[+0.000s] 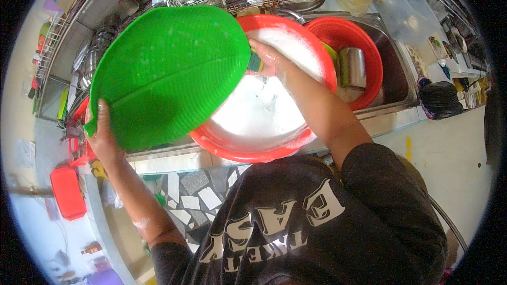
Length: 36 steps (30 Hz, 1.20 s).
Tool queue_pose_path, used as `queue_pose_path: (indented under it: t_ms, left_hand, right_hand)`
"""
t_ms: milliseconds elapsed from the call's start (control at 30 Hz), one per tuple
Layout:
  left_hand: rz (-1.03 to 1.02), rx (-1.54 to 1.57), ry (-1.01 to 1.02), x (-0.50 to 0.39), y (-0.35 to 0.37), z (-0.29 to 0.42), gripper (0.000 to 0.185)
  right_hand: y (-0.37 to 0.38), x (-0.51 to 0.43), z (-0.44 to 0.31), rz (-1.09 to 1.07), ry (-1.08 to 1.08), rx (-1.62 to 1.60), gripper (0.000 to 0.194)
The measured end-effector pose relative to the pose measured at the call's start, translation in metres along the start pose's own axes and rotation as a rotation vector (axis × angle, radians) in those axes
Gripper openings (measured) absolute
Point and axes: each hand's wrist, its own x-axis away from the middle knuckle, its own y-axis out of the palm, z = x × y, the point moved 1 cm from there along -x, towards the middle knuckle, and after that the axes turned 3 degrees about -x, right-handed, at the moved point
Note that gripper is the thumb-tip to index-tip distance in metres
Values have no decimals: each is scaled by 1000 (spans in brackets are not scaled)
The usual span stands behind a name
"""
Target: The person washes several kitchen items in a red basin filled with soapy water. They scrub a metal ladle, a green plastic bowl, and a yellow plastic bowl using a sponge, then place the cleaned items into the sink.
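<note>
A big green leaf-shaped plastic tray point(170, 75) is tilted in front of me, with wet spots on its ribbed face. My left hand point(103, 134) grips it by the stem end, thumb on top. At the opposite end, my right hand point(266, 57) holds a sponge with a dark green scouring side point(254, 61) close against the tray's edge; part of the sponge is hidden. Beneath the tray and my right arm is a wide red basin point(237, 154) of white suds point(269, 107). Foam clings to my left forearm.
A second red basin point(374, 47) with a metal container point(352, 67) stands in the steel sink point(402, 83) at right. Behind are a faucet point(291, 14), wire dish baskets point(241, 2) and a bag-lined bin point(352, 2). Stacked black dishes point(439, 97) sit far right; a red crate point(79, 152) stands left.
</note>
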Motion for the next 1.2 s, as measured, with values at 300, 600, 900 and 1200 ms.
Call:
queue_pose_path:
  t_ms: [300, 600, 900, 1200]
  left_hand:
    - [-287, 264, 300, 3, 24, -38, 37]
    - [77, 668, -163, 73, 53, -50, 62]
    - [257, 386, -260, 69, 63, -44, 39]
    - [-110, 698, -635, -29, 37, -77, 36]
  right_hand:
    - [-31, -3, 6, 156, -75, 532, 43]
    - [-2, 4, 19, 244, -341, 1375, 34]
    - [-28, -10, 39, 420, -360, 1339, 39]
    - [-76, -22, 29, 268, -470, 303, 43]
